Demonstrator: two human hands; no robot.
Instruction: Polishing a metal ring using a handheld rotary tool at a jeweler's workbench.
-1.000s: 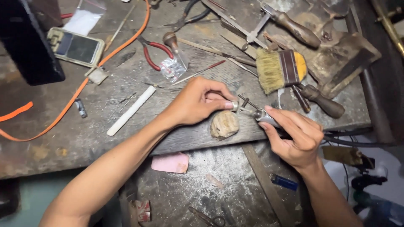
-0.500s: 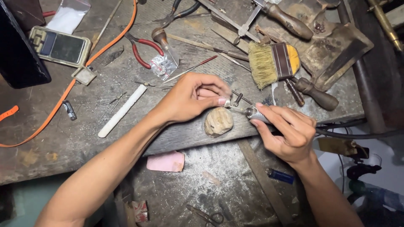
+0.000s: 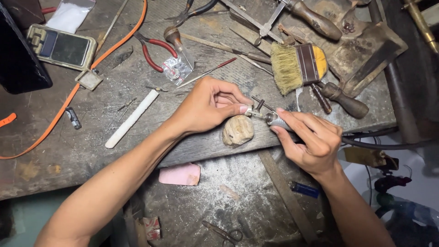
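scarred and dusty, the wooden bench (image 3: 91, 151) is crowded with tools, and both hands meet at its near edge, just above a rounded, tan wooden peg (image 3: 238, 131) that juts from that edge. the left hand (image 3: 206, 107) is closed in a pinch, thumb and forefinger tips pressed on a tiny metal piece (image 3: 248, 110) right over the peg. the right hand (image 3: 313, 142) is curled around a slim metal handpiece (image 3: 274, 120), held like a pen, with its dark hose (image 3: 388, 145) trailing off to the right; the tool's tip sits against the little piece.

the main risk, as i judge it, is to the left fingertips (image 3: 242, 109): they sit right at the tool tip, so a skid off such a small piece would land on skin. the piece itself is barely gripped, and if the tip catches it could be flicked out and lost in the gritty tray (image 3: 215, 192) below the bench, among the pink block (image 3: 180, 174), the blue lighter (image 3: 304, 189) and the scissors (image 3: 224, 232). the hose could tug the right hand off line if it snags on the bench edge. farther back, the bristle brush (image 3: 297, 66), the red-handled pliers (image 3: 155, 52), the white stick (image 3: 131, 119) and the small scale (image 3: 61, 46) lie well apart from the hands and seem unlikely to interfere.
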